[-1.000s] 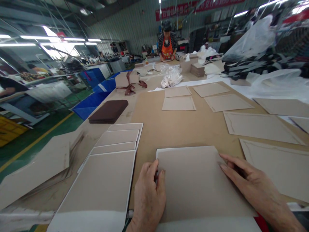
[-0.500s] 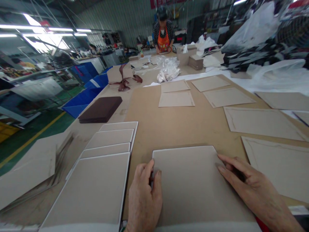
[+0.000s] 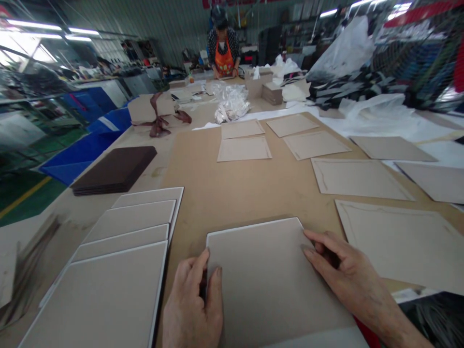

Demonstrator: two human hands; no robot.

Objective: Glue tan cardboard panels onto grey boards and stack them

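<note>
A beige rectangular panel [image 3: 261,275] with a pale edge lies in front of me on the brown board. At its left edge my left hand [image 3: 197,299] grips it, thumb on top and fingers at the side. My right hand [image 3: 337,270] pinches the opposite edge near the far corner, thumb over the surface. To the left, overlapping pale-edged panels [image 3: 105,285] lie in a staggered row. Several plain beige sheets [image 3: 398,237] are spread over the right side and the far part of the brown board [image 3: 203,193].
A dark brown stack [image 3: 116,166] sits at the left, with a blue bin [image 3: 79,154] beyond the table edge. Crumpled clear plastic [image 3: 232,101] lies farther back. A person in an orange apron [image 3: 224,55] stands at the far end. Dark strips [image 3: 348,87] are heaped at right.
My view has turned to the right, so the scene sits farther left. Both hands keep hold of the same panel, which looks slightly more tilted in view.
</note>
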